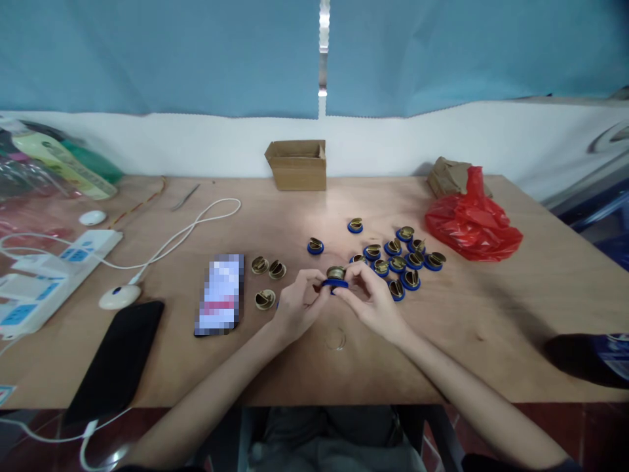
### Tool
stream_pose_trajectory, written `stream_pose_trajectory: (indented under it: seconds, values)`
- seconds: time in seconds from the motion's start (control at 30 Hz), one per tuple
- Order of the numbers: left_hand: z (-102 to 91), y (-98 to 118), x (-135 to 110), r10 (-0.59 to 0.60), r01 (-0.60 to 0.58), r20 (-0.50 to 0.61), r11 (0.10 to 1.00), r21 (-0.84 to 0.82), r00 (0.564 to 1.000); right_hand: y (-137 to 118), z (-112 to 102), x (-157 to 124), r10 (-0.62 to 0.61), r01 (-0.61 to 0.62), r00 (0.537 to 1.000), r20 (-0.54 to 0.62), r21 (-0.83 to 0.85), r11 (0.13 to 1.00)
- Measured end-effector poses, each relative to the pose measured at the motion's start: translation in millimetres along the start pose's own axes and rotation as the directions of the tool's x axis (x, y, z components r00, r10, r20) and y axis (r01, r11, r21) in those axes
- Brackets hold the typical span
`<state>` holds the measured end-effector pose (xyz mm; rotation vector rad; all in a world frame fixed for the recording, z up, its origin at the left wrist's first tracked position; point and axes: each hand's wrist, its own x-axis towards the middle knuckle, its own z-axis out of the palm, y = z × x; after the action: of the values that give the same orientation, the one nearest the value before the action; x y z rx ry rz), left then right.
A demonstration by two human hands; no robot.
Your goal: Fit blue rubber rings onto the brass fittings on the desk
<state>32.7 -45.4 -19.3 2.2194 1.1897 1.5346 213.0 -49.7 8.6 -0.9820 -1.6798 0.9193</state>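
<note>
Between my two hands is a round brass-coloured piece with a blue rim [335,275], held above the table. My left hand [301,301] pinches its left edge, and my right hand [371,298] grips the right edge with thumb and fingers. Just below them a thin clear ring [336,339] lies on the wood. To the right sit several similar brass pieces with blue rims [397,263], in a loose cluster. Left of my left hand are three brass pieces without blue rims [265,299]. One blue-rimmed piece [315,246] stands apart, behind my hands.
An open cardboard box [299,174] stands by the wall. A red plastic bag [474,219] lies at the right, a dark bottle [590,359] near the right edge. At left are a lit phone [221,295], a black phone [118,357], a power strip [54,282] and white cables.
</note>
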Motion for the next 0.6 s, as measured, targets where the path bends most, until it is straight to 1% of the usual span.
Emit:
stream_pose_trajectory:
  seconds: [0.07, 0.13, 0.23, 0.27, 0.33, 0.4, 0.47, 0.53, 0.6]
  values:
    - [-0.2, 1, 2, -0.022, 0.023, 0.015, 0.999, -0.027, 1.000, -1, -1, 1, 0.075, -0.075, 0.997, 0.011, 0.128, 0.989]
    - [-0.9, 2, 4, -0.045, 0.046, 0.019, 0.997, -0.059, 0.999, -3, -5, 3, 0.130, -0.130, 0.991, 0.013, 0.204, 0.970]
    - [-3.8, 5, 6, -0.056, 0.058, 0.036, 0.995, -0.084, 0.998, -6, -14, 7, 0.141, -0.129, 0.989, -0.049, 0.194, 0.973]
    - [-5.2, 6, 7, -0.051, 0.057, 0.063, 0.995, -0.088, 0.997, -7, -17, 8, 0.128, -0.113, 0.989, -0.078, 0.175, 0.978]
    - [-8.1, 7, 9, -0.030, 0.047, 0.167, 0.994, -0.099, 0.985, -9, -22, 9, 0.094, -0.076, 0.987, -0.130, 0.132, 0.988]
    - [-10.1, 7, 10, -0.004, 0.039, 0.309, 0.993, -0.108, 0.951, -11, -24, 9, 0.061, -0.046, 0.984, -0.164, 0.091, 0.995]
    - [-10.3, 7, 9, 0.033, 0.009, 0.438, 0.996, -0.093, 0.898, -12, -23, 8, 0.043, -0.031, 0.983, -0.179, 0.070, 0.997]
    - [-8.9, 5, 7, 0.092, -0.069, 0.527, 0.996, -0.064, 0.845, -12, -20, 6, 0.038, -0.026, 0.983, -0.179, 0.065, 0.998]
    - [-6.9, 5, 5, 0.157, -0.171, 0.575, 0.985, -0.031, 0.803, -10, -17, 5, 0.031, -0.020, 0.985, -0.172, 0.065, 0.998]
